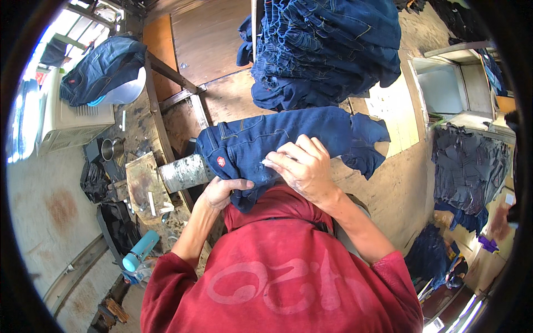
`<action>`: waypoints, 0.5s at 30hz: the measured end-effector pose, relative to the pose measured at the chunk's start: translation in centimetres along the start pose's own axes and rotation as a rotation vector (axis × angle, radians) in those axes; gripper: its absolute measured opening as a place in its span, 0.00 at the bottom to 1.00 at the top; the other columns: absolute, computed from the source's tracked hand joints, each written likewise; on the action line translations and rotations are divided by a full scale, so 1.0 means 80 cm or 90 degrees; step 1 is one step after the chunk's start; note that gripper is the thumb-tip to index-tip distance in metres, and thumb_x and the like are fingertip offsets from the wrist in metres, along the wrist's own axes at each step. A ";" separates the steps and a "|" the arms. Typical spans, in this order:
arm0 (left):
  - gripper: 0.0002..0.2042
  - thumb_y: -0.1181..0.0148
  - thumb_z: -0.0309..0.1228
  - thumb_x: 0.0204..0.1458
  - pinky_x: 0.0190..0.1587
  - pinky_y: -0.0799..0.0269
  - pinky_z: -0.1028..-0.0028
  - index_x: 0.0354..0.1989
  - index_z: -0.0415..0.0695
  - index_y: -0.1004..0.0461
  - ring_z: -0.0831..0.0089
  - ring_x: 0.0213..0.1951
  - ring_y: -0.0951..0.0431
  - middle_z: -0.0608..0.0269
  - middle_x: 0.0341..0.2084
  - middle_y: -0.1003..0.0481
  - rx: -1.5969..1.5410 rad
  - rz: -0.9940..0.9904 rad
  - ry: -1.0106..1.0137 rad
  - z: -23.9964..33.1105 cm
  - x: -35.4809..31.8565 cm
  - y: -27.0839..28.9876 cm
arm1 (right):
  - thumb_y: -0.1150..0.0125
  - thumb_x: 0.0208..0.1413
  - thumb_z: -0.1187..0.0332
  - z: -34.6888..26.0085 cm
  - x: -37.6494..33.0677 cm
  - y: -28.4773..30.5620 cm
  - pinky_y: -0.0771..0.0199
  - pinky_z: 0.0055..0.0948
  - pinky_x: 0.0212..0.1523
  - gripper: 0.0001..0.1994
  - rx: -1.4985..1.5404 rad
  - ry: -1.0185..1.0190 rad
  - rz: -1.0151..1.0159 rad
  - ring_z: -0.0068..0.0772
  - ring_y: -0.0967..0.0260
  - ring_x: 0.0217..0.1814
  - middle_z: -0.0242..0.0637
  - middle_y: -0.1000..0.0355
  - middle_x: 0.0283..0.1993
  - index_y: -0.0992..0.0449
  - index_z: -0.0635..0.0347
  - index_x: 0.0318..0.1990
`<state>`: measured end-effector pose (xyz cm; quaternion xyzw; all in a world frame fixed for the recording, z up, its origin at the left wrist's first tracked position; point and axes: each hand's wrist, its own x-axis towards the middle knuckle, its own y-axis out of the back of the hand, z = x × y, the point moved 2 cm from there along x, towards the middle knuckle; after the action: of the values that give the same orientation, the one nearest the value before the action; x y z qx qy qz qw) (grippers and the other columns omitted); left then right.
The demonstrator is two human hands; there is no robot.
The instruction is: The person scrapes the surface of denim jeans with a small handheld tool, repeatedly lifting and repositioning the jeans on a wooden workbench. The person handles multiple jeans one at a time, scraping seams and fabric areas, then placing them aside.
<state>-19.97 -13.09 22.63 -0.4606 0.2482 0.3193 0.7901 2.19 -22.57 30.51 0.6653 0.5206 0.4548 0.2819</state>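
Blue jeans (319,122) lie across the centre, drawn over the end of a grey cylindrical form (186,173) in front of the person; left hand (226,190) grips the jeans near the waistband, thumb on top, remaining fingers largely hidden; right hand (302,168) is narrowed to a pinch on a small white piece (264,162), its tip at the denim beside pale marks; a red patch (221,161) shows near the left hand; a denim pile (327,55) stands beyond; a white stick (151,203) rests on a stained wooden block (145,173) at left.
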 end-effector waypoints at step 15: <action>0.29 0.33 0.11 0.44 0.56 0.15 0.59 0.60 0.33 0.21 0.59 0.47 0.12 0.51 0.49 0.14 0.003 0.075 -0.002 -0.007 0.006 0.005 | 0.23 0.57 0.60 0.027 -0.008 0.015 0.31 0.35 0.40 0.08 0.064 0.013 0.004 0.31 0.30 0.40 0.22 0.24 0.36 0.13 0.45 0.42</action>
<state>-20.03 -13.31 21.80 -0.4427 0.2742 0.3658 0.7714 4.59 -23.33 30.41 0.6756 0.5435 0.4356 0.2415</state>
